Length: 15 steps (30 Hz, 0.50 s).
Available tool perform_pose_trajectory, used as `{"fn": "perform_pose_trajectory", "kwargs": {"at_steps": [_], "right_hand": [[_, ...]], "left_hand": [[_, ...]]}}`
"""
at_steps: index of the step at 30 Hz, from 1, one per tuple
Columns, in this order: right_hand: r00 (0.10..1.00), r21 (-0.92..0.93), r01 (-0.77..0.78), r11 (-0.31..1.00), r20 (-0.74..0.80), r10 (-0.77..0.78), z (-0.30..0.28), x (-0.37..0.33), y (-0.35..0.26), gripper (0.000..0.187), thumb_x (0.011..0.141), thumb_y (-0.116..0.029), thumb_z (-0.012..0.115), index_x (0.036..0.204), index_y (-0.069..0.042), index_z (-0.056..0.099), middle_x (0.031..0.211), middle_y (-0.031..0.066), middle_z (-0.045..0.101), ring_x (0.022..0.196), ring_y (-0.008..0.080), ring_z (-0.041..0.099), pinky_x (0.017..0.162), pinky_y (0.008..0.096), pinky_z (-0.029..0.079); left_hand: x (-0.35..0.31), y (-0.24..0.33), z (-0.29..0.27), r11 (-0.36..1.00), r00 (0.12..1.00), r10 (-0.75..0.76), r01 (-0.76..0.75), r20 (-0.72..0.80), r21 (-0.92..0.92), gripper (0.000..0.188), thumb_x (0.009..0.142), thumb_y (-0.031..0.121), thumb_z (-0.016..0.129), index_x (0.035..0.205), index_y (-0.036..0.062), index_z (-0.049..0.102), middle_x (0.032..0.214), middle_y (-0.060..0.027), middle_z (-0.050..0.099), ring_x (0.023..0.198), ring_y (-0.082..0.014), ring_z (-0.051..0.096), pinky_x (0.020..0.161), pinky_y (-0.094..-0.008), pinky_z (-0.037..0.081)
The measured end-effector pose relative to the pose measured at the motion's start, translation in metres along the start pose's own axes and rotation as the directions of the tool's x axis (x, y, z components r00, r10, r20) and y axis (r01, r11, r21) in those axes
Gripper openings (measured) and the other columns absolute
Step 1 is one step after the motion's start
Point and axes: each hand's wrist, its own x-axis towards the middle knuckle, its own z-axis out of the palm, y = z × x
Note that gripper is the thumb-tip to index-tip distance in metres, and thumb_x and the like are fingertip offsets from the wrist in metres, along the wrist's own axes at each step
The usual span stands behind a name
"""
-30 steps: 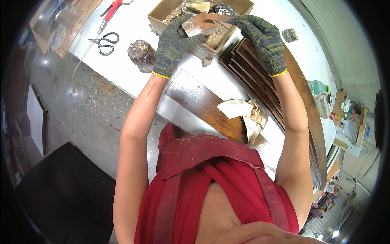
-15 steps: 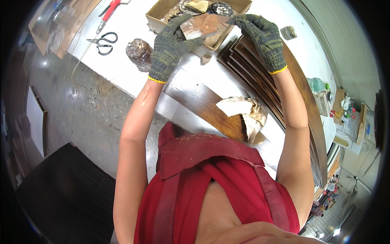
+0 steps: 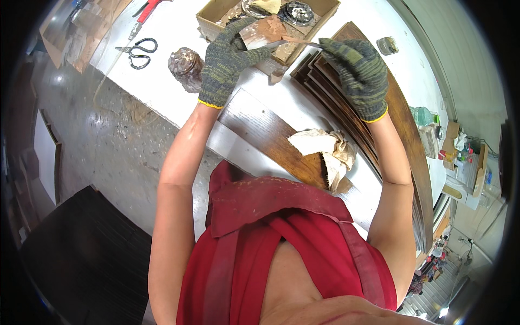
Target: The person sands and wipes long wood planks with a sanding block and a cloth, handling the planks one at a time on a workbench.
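Paste-smeared plate: left hand's fingers pinch it; right hand's fingers pinch thin blade at its edge. Apparent step: working paste; next stroke needs steady support.

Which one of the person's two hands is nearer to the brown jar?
Left. The left hand is just right of the brown jar; the right hand is much farther right, over the dark boards.

My left grip and right grip: mottled dark grey-green knit gloves, yellow cuffs. Forearms bare. I'm in a red top, darker maroon apron, broad straps, pale specks scattered on it.
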Motion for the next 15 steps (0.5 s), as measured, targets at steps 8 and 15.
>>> {"fn": "perform_pose_trajectory", "kwargs": {"at_steps": [8,15], "right_hand": [[0.980,0.145,-0.162,0.976,0.142,0.141,0.013,-0.001,0.026,0.026,0.090,-0.014,0.067,0.115,-0.014,0.071,0.109,0.0073,0.071,0.095,0.0191,0.070,0.088,0.0301,0.057],[0.980,0.061,-0.097,0.993,0.180,0.085,0.010,-0.001,0.039,0.033,0.086,0.004,0.060,0.116,-0.007,0.069,0.118,0.0114,0.068,0.105,0.0247,0.067,0.091,0.0336,0.056]], "left_hand": [[-0.003,0.014,0.002,0.978,0.998,0.048,-0.053,0.032,0.199,0.070,0.076,0.007,0.082,0.137,0.0013,0.049,0.131,-0.0126,0.059,0.118,-0.0215,0.059,0.100,-0.0339,0.052],[-0.006,0.011,0.003,0.967,0.988,0.156,-0.155,0.011,0.204,0.070,0.073,0.006,0.083,0.135,0.0017,0.052,0.126,-0.0113,0.062,0.113,-0.0197,0.062,0.098,-0.0326,0.053]]}}
